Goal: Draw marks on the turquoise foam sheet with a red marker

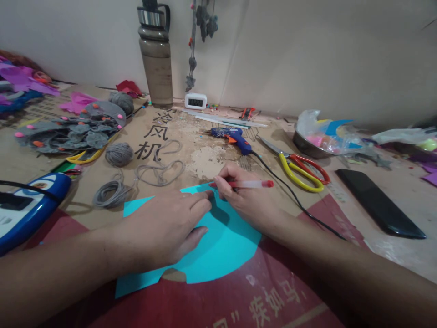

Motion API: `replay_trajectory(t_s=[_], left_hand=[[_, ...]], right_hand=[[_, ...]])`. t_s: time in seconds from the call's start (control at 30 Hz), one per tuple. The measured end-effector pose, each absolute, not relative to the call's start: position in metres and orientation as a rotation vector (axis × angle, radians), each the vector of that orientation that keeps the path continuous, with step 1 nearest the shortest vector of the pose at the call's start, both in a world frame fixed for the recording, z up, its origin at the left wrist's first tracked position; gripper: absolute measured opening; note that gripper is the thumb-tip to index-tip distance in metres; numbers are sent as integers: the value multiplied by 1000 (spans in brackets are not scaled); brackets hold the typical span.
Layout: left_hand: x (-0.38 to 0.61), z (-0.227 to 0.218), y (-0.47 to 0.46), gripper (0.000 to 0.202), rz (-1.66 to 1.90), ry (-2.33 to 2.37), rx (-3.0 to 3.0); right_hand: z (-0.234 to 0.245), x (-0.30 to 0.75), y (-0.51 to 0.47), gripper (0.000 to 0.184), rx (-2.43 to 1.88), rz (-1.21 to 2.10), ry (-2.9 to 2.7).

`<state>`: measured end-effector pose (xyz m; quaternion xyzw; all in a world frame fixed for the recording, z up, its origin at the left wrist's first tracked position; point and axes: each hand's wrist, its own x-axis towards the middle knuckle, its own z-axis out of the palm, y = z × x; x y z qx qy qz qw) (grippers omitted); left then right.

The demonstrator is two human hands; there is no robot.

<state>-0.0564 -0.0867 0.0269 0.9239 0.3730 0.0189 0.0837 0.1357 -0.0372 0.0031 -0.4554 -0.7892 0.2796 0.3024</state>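
Pressing palm down, open, the left hand (164, 228) pins the turquoise sheet (225, 248) to the table (392, 255) right before the person. If that palm eases, I'd say the sheet could slide on the red cover (273, 300) beneath. The right hand (247, 200) has its grip closed round a red pen (254, 184), tip at the sheet's far edge beside the left hand; a slip might mark skin. The black cord (297, 205) just beside that wrist could snag.
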Motion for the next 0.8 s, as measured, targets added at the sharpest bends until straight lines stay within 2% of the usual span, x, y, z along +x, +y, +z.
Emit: replay_trajectory(t_s=[0.8], left_hand=[[-57,25,-87,20,60,1119,2739]], right_hand=[[6,132,-39,23,-1208,749,-2093]])
